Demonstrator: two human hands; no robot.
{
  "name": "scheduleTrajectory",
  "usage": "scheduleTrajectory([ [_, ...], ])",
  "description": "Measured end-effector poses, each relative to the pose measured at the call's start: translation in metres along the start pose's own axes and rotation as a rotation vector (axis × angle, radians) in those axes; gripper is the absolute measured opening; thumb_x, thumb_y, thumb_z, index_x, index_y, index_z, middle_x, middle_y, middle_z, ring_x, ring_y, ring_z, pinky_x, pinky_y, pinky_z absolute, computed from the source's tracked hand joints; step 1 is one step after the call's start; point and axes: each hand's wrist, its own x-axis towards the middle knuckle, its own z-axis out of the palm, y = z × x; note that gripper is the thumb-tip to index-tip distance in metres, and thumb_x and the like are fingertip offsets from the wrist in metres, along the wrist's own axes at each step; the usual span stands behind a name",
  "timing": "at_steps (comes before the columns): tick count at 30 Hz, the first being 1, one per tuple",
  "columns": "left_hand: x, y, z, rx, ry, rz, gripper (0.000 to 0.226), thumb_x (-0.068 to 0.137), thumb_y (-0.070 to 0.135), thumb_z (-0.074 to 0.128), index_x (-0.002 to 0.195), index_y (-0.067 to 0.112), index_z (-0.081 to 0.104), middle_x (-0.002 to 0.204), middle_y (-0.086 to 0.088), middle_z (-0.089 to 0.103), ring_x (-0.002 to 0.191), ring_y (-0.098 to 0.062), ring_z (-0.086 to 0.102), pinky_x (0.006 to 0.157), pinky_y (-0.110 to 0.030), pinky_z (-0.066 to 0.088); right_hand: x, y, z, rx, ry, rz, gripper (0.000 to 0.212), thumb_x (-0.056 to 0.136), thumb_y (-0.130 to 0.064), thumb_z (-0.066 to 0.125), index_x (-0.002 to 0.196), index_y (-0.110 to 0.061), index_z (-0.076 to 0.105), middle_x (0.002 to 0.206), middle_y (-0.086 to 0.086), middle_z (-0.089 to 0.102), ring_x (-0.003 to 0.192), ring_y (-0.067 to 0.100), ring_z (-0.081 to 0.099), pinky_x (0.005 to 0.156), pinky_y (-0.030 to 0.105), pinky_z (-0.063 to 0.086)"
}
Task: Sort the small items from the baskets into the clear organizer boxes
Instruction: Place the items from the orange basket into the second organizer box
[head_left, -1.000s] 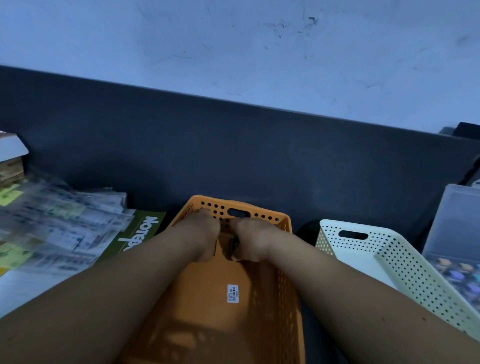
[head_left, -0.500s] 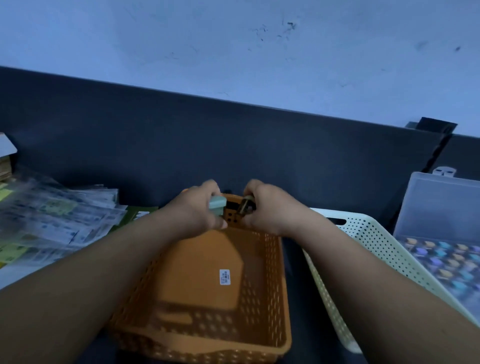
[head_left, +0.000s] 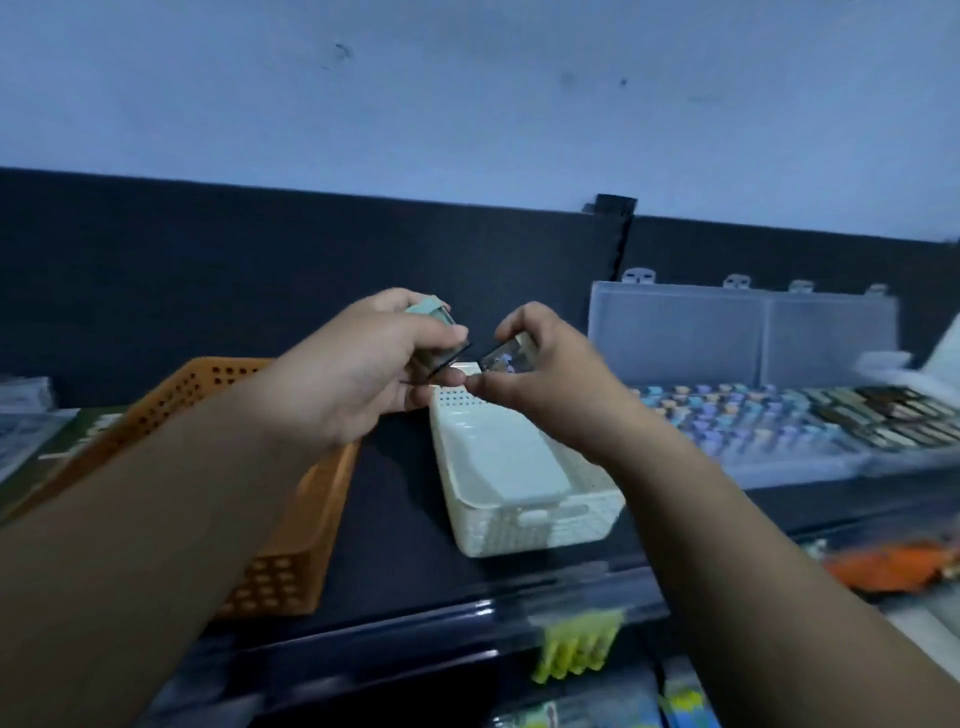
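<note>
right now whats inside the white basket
The white basket shows only a bare floor; nothing visible inside. Its far end is covered by the right hand.

Sorting station: two baskets, open organizer boxes, and small items in hand.

The orange basket (head_left: 291, 519) lies at 8 o'clock, perforated, partly hidden by the left forearm. The white basket (head_left: 519, 483), perforated and showing no contents, lies at centre, apart from the orange one, its long axis running toward 12 o'clock. The clear organizer boxes (head_left: 779, 431) stand at 3 o'clock, lids raised upright behind, compartments filled with rows of blue, purple and dark pieces. A pale green small item (head_left: 431, 309) is pinched in the left hand (head_left: 363, 374); a dark flat item (head_left: 506, 358) is pinched in the right hand (head_left: 550, 384), both above the white basket's far end.
</note>
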Motion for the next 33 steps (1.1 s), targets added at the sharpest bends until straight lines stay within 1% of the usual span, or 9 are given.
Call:
scheduleTrajectory([
  [6,-0.046,-0.022,0.151,-0.241,-0.21,-0.223,0.008,0.087,0.009,0.054,0.088,0.017,0.056,0.072,-0.006,0.065,0.067,-0.021,0.064,0.042,-0.017,0.04,-0.109,0.067,-0.125,0.084,0.132,0.166,0.036,0.074,-0.021,0.082,0.098,-0.021,0.055,0.078,-0.003,0.059,0.062,0.01,0.053,0.06,0.032,0.049],
  [10,-0.072,-0.037,0.223,-0.397,-0.361,-0.313,0.03,0.072,0.007,0.046,0.101,0.007,0.05,0.093,-0.015,0.063,0.075,-0.025,0.065,0.045,-0.021,0.044,-0.174,0.099,-0.192,0.152,0.217,0.244,0.031,0.084,-0.01,0.067,0.107,-0.025,0.053,0.092,0.005,0.059,0.072,0.018,0.059,0.058,0.024,0.049],
  [16,-0.113,-0.062,0.317,-0.335,-0.481,-0.278,0.019,0.095,0.011,0.042,0.105,0.002,0.056,0.087,-0.016,0.067,0.074,-0.026,0.069,0.046,-0.021,0.05,-0.265,0.138,-0.269,0.171,0.289,0.347,0.046,0.085,-0.005,0.059,0.123,-0.03,0.051,0.105,0.01,0.062,0.084,0.028,0.069,0.07,0.038,0.057],
  [18,-0.122,-0.064,0.34,-0.273,-0.479,-0.234,0.016,0.088,0.015,0.054,0.1,0.006,0.059,0.086,-0.014,0.069,0.071,-0.026,0.07,0.047,-0.022,0.052,-0.286,0.143,-0.289,0.205,0.322,0.352,0.04,0.087,-0.008,0.063,0.12,-0.028,0.05,0.104,0.008,0.063,0.08,0.026,0.07,0.069,0.036,0.057],
  [21,-0.126,-0.062,0.38,-0.172,-0.475,-0.139,0.047,0.067,0.025,0.068,0.111,0.013,0.058,0.089,-0.009,0.07,0.075,-0.023,0.069,0.052,-0.023,0.054,-0.311,0.156,-0.318,0.252,0.41,0.335,0.033,0.084,-0.007,0.069,0.103,-0.026,0.05,0.096,0.008,0.061,0.07,0.023,0.065,0.071,0.038,0.056],
  [23,-0.125,-0.062,0.403,-0.129,-0.494,-0.084,0.046,0.071,0.024,0.068,0.115,0.018,0.059,0.089,-0.007,0.069,0.075,-0.022,0.067,0.056,-0.024,0.053,-0.321,0.167,-0.332,0.237,0.444,0.351,0.034,0.083,-0.007,0.071,0.102,-0.026,0.05,0.099,0.009,0.061,0.07,0.023,0.066,0.072,0.041,0.058],
  [27,-0.113,-0.071,0.456,-0.111,-0.546,-0.056,0.034,0.083,0.014,0.065,0.116,0.023,0.06,0.094,-0.005,0.072,0.075,-0.021,0.07,0.059,-0.025,0.056,-0.333,0.197,-0.363,0.2,0.509,0.388,0.04,0.083,-0.002,0.068,0.115,-0.019,0.053,0.102,0.005,0.062,0.07,0.014,0.066,0.058,0.018,0.05],
  [30,-0.095,-0.084,0.496,-0.142,-0.585,-0.067,0.041,0.081,0.005,0.065,0.121,0.017,0.059,0.11,-0.008,0.067,0.071,-0.011,0.069,0.061,-0.025,0.058,-0.332,0.226,-0.385,0.18,0.534,0.41,0.044,0.083,0.001,0.065,0.12,-0.02,0.053,0.105,0.002,0.062,0.075,0.015,0.067,0.062,0.019,0.05],
  [33,-0.071,-0.098,0.536,-0.144,-0.605,-0.096,0.046,0.081,-0.001,0.064,0.125,0.009,0.055,0.103,-0.009,0.068,0.071,-0.012,0.069,0.068,-0.03,0.059,-0.32,0.263,-0.411,0.157,0.538,0.444,0.046,0.084,0.003,0.062,0.121,-0.023,0.054,0.109,0.001,0.061,0.076,0.017,0.069,0.066,0.024,0.054],
])
